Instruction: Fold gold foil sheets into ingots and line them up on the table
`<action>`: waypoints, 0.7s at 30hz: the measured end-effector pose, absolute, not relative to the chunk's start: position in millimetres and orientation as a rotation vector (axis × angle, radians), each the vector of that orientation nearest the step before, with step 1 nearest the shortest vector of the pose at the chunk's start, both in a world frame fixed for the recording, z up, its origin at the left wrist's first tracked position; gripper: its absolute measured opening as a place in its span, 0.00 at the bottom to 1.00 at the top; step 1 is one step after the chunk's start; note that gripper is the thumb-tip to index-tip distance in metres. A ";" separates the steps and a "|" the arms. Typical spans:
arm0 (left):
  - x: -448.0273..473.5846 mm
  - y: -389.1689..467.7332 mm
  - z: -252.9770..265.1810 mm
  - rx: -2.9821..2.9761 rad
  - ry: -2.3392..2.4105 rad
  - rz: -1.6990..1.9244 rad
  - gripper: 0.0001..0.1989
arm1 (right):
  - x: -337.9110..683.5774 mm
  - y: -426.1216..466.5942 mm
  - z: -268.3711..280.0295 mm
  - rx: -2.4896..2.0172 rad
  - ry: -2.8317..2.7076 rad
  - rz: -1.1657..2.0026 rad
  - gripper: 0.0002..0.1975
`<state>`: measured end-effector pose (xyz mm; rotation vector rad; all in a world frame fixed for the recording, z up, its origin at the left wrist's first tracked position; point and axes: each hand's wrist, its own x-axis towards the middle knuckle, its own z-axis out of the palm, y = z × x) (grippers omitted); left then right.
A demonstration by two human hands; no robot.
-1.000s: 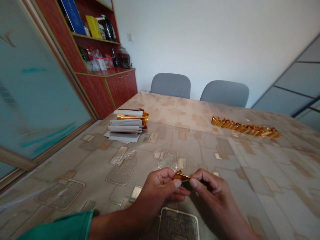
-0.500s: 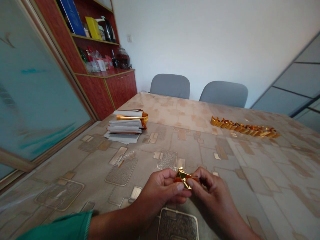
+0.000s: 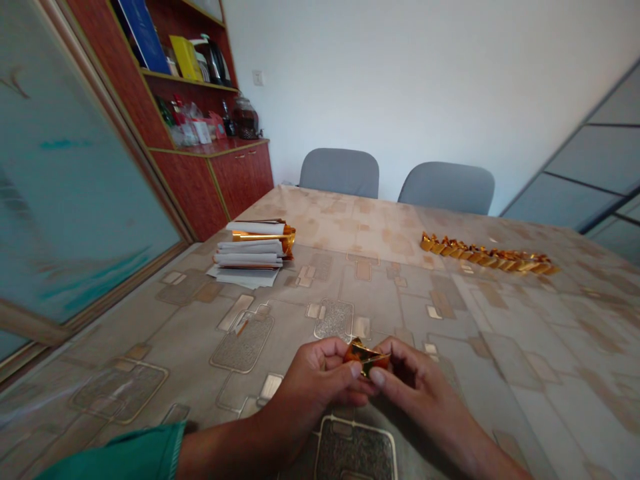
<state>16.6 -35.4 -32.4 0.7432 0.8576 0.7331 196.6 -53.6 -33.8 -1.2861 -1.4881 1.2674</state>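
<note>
Between my two hands, just above the table, is a small folded piece of gold foil paper (image 3: pixel 367 358). My left hand (image 3: pixel 327 377) pinches its left side, thumb on the near face and fingers behind. From the right, my right hand (image 3: pixel 415 377) grips the other end between thumb and fingers. Part of the foil is hidden by the fingertips. Farther off at the left lies a stack of foil sheets (image 3: pixel 253 257), with pale backs and gold showing. A row of folded gold foil pieces (image 3: pixel 490 255) rests at the far right.
A patterned cloth (image 3: pixel 295 313) covers the table. Two grey chairs (image 3: pixel 340 172) stand at its far side, before a white wall. To the left are a red-brown cabinet (image 3: pixel 215 177) with bottles and a kettle, and a frosted glass door (image 3: pixel 85 160).
The foil piece has turned and changed shape between my fingers, its top edges now more spread. My right hand has shifted slightly left. The stack and the row have stayed put.
</note>
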 end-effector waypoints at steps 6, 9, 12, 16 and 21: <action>18.4 -35.2 -32.3 0.762 0.882 0.702 0.18 | 194.9 -56.4 -44.0 -1.269 -1.426 1.298 0.18; 16.3 -34.1 -27.0 0.778 0.865 0.673 0.19 | 198.9 -53.8 -39.2 -1.218 -1.406 1.370 0.20; 12.4 -30.6 -23.5 0.821 0.806 0.634 0.22 | 203.7 -51.1 -35.1 -1.152 -1.402 1.449 0.20; 9.0 -25.7 -25.6 0.941 0.837 0.645 0.19 | 206.2 -51.3 -37.5 -1.165 -1.419 1.467 0.19; 8.2 -25.7 -30.5 0.965 0.871 0.661 0.16 | 202.9 -53.4 -38.3 -1.198 -1.428 1.441 0.20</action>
